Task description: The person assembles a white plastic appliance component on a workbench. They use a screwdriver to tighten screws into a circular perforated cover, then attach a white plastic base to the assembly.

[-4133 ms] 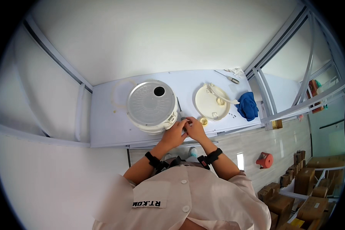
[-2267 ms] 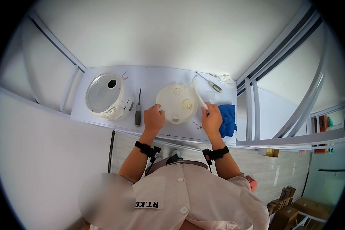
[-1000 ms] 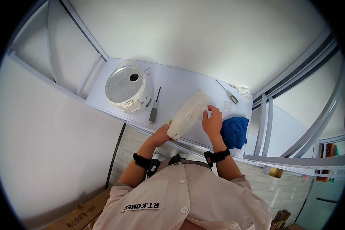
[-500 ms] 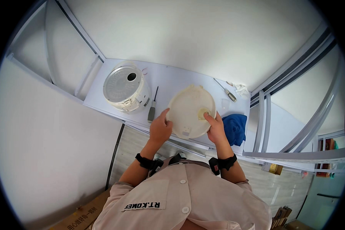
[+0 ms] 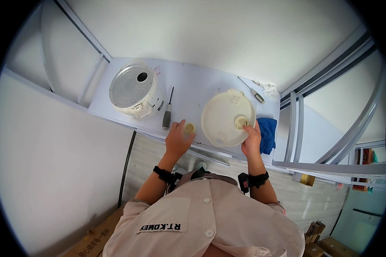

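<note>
My right hand [image 5: 250, 139] grips the right edge of a round, off-white plastic cover [image 5: 221, 120], its thumb lying by a raised yellowish ring [image 5: 242, 123] on the cover. The cover is tilted above the table's front part. Left of it, my left hand [image 5: 178, 138] has thumb and forefinger curled about a small yellowish round cap [image 5: 189, 128]; whether the cap touches the table is unclear. Close to that hand lies a grey-handled screwdriver [image 5: 167, 118], its shaft pointing away from me.
A white drum-shaped housing [image 5: 135, 92] with a metal top and a dark round hole stands at the table's [image 5: 188, 79] left. Toward the right are a second screwdriver [image 5: 256, 95], crumpled white tissue [image 5: 269, 89] and a blue cloth [image 5: 267, 135]. Walls and metal frames bound the table.
My left hand has let go of the cover and is now at the small cap, which has come into sight. My right hand has carried the cover to the right.
</note>
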Tool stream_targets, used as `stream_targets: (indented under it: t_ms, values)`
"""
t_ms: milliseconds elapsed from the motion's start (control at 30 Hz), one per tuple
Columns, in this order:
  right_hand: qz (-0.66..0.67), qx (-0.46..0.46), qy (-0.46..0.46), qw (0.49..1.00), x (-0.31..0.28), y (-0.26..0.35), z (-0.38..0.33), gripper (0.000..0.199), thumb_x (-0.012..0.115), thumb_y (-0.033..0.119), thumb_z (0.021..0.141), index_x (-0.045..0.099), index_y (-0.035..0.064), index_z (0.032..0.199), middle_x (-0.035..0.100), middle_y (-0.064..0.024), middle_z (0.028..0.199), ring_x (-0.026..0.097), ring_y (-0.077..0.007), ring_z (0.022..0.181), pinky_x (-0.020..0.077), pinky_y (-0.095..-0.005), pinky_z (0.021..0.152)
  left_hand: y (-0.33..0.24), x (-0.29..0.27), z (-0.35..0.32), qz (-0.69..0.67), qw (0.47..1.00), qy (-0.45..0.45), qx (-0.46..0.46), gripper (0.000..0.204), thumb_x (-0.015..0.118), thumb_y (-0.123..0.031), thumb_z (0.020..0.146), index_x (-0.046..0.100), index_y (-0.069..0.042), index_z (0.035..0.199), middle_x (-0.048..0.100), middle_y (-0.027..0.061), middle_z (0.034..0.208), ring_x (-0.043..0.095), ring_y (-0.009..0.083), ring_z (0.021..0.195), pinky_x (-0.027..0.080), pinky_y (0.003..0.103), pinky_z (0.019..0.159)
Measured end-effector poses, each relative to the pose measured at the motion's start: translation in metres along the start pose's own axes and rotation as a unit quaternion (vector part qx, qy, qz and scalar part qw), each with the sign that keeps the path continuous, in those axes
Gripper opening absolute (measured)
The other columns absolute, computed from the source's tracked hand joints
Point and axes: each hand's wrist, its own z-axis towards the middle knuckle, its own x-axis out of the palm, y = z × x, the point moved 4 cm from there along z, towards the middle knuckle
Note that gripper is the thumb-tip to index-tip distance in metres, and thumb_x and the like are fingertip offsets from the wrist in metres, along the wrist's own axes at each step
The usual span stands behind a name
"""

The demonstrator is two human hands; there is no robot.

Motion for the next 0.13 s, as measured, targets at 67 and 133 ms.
stream_targets:
  t_ms: [67,133]
  values:
    - [-0.007,-0.013,-0.010,1.000,-0.0046,-0.0044,0.0010,0.059,0.057,0.000,0.088,0.051,0.0014,0.147,0.063,-0.0137,0.135,0.061,-0.0253,0.123,0.0483,-0.0363,0.106,-0.0023,0.0031,0.0042,0.001,1.000,0.019,-0.007,0.069,0.081,-0.034,0.084,0.058,-0.007,0.143,0.059,0.0172,0.126,0.066,0.0373,0.111,0.057,0.046,0.088]
    - [-0.011,-0.018,-0.015,1.000,-0.0078,-0.0084,0.0010,0.057,0.058,0.000,0.088,0.054,0.0003,0.144,0.065,-0.0136,0.133,0.063,-0.0243,0.120,0.0495,-0.0352,0.104,-0.0019,0.0061,0.0086,0.023,0.998,0.048,-0.017,0.070,0.081,-0.037,0.085,0.057,-0.007,0.144,0.057,0.0177,0.134,0.066,0.0376,0.113,0.057,0.047,0.089]
